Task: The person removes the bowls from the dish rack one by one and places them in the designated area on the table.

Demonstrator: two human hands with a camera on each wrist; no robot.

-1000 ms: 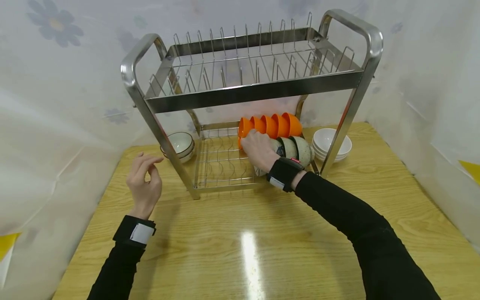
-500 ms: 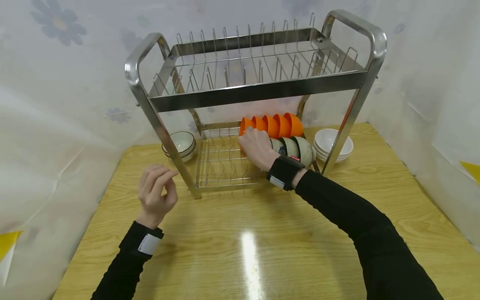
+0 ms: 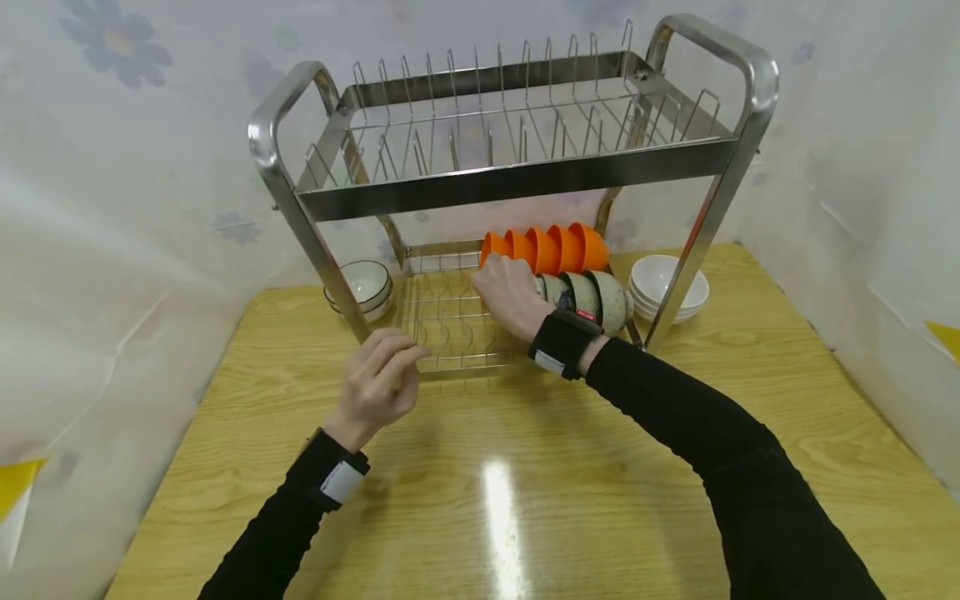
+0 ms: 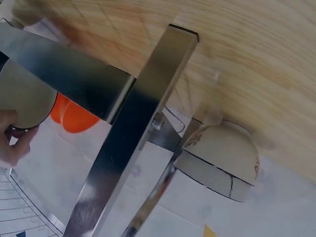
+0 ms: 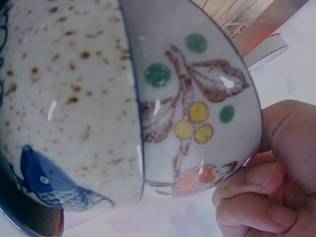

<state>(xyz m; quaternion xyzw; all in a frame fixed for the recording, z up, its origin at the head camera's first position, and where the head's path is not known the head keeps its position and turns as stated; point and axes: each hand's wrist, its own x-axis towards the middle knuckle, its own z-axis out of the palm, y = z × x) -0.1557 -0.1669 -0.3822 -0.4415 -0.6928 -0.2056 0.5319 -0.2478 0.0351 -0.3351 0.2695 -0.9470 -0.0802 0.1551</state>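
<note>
My right hand (image 3: 513,293) reaches into the lower tier of a metal dish rack (image 3: 517,173). Its thumb and fingers pinch the rim of a white bowl (image 5: 197,106) painted with leaves and coloured dots, seen close up in the right wrist view. Nested against that bowl is a speckled bowl (image 5: 74,94) with a blue fish. From the head, the hand hides most of the pinched bowl. Several speckled bowls (image 3: 611,302) lie on their sides to its right, in front of a row of orange bowls (image 3: 566,248). My left hand (image 3: 378,382), loosely curled and holding nothing, hovers before the rack's front left leg.
Outside the rack on the left stand stacked dark-rimmed bowls (image 3: 366,283). White bowls (image 3: 652,279) are stacked on the right. Wire dividers stick up from the rack's upper tier, and its lower left grid (image 3: 446,321) shows bare wires. A wooden table (image 3: 600,492) bears everything.
My left hand has moved right, from left of the rack to the front of its left leg. My right hand stays at the bowls, shifted only slightly left.
</note>
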